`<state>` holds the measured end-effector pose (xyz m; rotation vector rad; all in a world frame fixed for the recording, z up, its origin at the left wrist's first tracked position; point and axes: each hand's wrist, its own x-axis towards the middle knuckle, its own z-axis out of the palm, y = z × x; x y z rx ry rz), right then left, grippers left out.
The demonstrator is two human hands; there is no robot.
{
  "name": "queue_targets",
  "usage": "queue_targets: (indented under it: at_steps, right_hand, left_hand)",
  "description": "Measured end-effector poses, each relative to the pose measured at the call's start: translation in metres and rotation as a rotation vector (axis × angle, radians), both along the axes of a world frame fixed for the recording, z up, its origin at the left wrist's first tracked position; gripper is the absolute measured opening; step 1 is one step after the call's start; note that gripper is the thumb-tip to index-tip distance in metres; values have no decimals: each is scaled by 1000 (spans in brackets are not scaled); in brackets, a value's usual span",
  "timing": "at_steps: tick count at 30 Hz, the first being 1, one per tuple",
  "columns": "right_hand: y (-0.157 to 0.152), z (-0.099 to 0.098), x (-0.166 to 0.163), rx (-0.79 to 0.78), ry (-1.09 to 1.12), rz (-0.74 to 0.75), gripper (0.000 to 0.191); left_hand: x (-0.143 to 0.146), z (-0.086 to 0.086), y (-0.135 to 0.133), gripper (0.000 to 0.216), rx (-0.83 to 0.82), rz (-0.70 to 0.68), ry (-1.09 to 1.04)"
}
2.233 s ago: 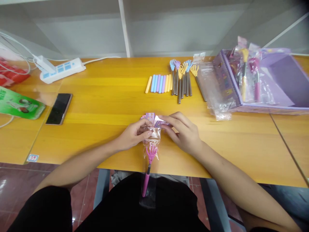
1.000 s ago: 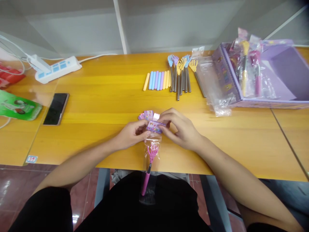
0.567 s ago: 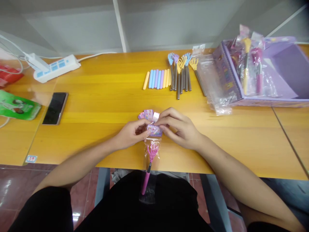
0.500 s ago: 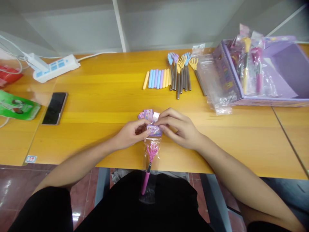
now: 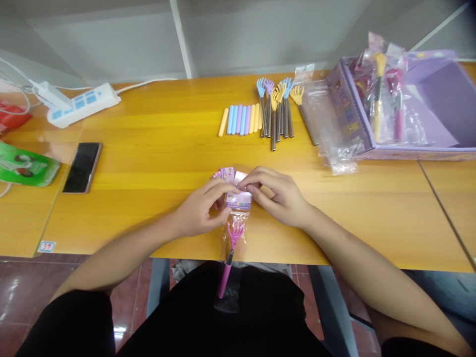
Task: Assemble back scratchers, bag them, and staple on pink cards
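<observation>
The purple printed paper header card (image 5: pixel 238 202) lies between the two hands at the top of a clear plastic bag (image 5: pixel 226 305), just above the surface (image 5: pixel 156 158) or on it; which of these I cannot tell. The right hand (image 5: pixel 280 198) has thumb and index finger brought together at the card's upper edge, seemingly pinching it. The left hand (image 5: pixel 208 206) curves round the card's left side, index fingertip at the upper edge beside the right fingertips, thumb at the lower left corner; how firmly it grips I cannot tell.

Inside the bag, below the card, is a pink claw-headed scratcher with a pink handle (image 5: pixel 229 258). Its long axis runs from the hands toward the person's body, claw end by the card, handle end leaning slightly left and reaching past the front edge of the surface. The left thumb is nearer the claw than any right finger.

Just beyond the fingertips lies a fanned stack of small purple-and-pink printed cards (image 5: pixel 227 173). Farther back are a row of pastel plastic sticks (image 5: pixel 238 119) and a bunch of coloured claw heads on grey metal shafts (image 5: pixel 274 121). To their right, flat clear plastic bags (image 5: pixel 327 124) lie against a purple cardboard box (image 5: pixel 349 106) holding packaged pieces.
</observation>
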<state>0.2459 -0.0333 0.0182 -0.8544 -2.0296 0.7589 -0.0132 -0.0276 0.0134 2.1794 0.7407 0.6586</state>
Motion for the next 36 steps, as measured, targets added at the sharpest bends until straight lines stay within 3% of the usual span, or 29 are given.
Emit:
queue_targets:
  at_steps: [13, 20, 29, 36]
  right_hand:
    - [1, -4, 1, 27, 15, 12, 21]
    - [1, -5, 0, 16, 6, 20, 20]
    - [-1, -9, -2, 18, -19, 22, 18]
    - [-3, -7, 4, -113, 53, 5, 26]
  left_hand:
    - [1, -1, 3, 31, -2, -24, -25]
    - [2, -1, 0, 46, -49, -79, 22]
    - [4, 1, 4, 36, -68, -84, -11]
    - [4, -22, -6, 77, -244, -44, -178]
